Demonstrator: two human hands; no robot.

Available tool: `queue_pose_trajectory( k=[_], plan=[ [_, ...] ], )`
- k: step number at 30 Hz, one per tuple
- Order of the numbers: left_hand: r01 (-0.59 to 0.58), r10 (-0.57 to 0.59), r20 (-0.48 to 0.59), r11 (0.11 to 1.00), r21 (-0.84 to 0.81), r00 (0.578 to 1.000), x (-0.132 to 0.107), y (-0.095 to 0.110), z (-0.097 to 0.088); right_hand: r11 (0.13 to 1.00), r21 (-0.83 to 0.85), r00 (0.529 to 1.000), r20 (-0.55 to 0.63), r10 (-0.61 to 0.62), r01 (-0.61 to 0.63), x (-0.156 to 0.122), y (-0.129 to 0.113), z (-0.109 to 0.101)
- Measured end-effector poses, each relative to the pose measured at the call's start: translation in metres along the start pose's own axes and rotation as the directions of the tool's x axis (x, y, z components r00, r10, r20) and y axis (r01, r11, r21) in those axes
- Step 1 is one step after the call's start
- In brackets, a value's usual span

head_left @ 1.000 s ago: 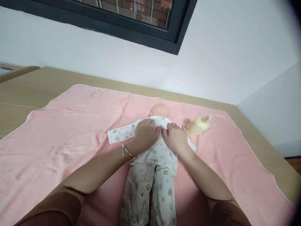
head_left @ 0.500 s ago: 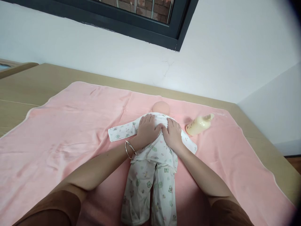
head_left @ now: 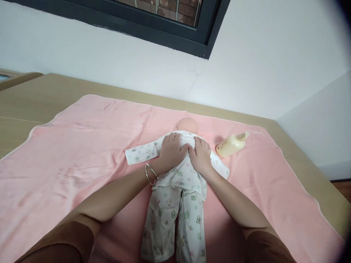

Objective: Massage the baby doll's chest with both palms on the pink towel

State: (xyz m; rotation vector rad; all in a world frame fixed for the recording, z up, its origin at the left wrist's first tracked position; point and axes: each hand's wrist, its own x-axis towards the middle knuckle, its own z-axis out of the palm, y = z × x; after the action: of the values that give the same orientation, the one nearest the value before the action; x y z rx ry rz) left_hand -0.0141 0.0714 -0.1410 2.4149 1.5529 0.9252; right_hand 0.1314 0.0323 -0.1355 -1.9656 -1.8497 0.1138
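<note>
A baby doll lies stretched out on a pink blanket (head_left: 95, 124), its bare head (head_left: 187, 125) pointing away from me. It wears a white printed top (head_left: 181, 177) and matching trousers (head_left: 161, 219). My left hand (head_left: 172, 150) rests flat on the left side of the doll's upper torso, fingers extended, with a bracelet (head_left: 150, 173) at the wrist. On the right side of the torso lies my right hand (head_left: 201, 155), also flat with fingers forward. The two thumbs meet near the middle. Which side of the doll faces up I cannot tell.
A cream-coloured bottle (head_left: 231, 145) is on the blanket to the right of the doll. Under the blanket is a wooden table (head_left: 109, 87), its far edge against a white wall (head_left: 164, 69). A dark window frame (head_left: 203, 45) is set in the wall above.
</note>
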Motion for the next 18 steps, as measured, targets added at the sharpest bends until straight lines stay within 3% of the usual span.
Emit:
queue_pose_trajectory(
  k=[18],
  plan=[
    [0.005,-0.005,0.022,1.000,-0.001,1.000,-0.0002,0.0009,-0.0025,1.000,-0.005,1.000,0.004,0.001,-0.001,-0.0004,-0.0009,-0.0010]
  ],
)
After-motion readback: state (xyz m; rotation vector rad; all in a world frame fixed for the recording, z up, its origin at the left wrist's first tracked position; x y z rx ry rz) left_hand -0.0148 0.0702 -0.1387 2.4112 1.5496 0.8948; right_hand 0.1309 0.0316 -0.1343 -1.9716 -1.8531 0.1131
